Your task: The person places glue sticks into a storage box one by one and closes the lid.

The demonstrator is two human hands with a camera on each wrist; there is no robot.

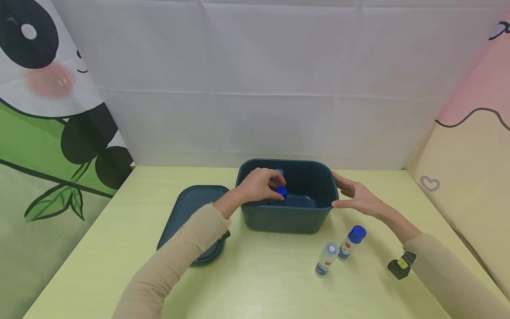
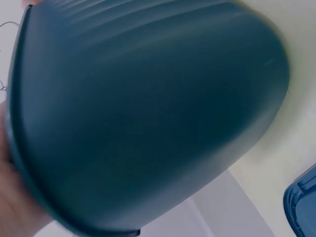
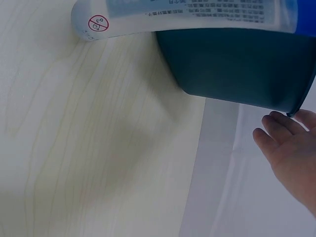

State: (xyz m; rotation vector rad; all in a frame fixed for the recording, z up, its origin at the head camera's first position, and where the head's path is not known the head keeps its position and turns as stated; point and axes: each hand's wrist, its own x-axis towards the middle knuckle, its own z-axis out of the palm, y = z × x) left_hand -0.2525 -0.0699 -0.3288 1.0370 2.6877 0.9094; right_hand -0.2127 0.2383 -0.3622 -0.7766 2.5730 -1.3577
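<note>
The left hand (image 1: 260,184) pinches a blue cap (image 1: 281,193) inside the bin (image 1: 284,220), just left of its middle, the long axis below hidden, while the right hand (image 1: 358,197), fingers spread, touches the right rim, nearer the clear-topped bottle (image 1: 326,260) and blue-topped bottle (image 1: 350,243) outside.

My left hand (image 1: 259,185) is pinching a blue cap (image 1: 281,191), and together with the near wall of the bin (image 1: 284,220) it is hiding what is below; it is also partly covering another blue piece (image 1: 280,171). My sleeve (image 1: 171,266) is blocking part of the lid (image 1: 199,201). In the right wrist view, the edges are cutting off a tube (image 3: 148,17) and my right hand (image 3: 294,158); the tube's small print (image 3: 224,15) is looking too blurred to read.
</note>
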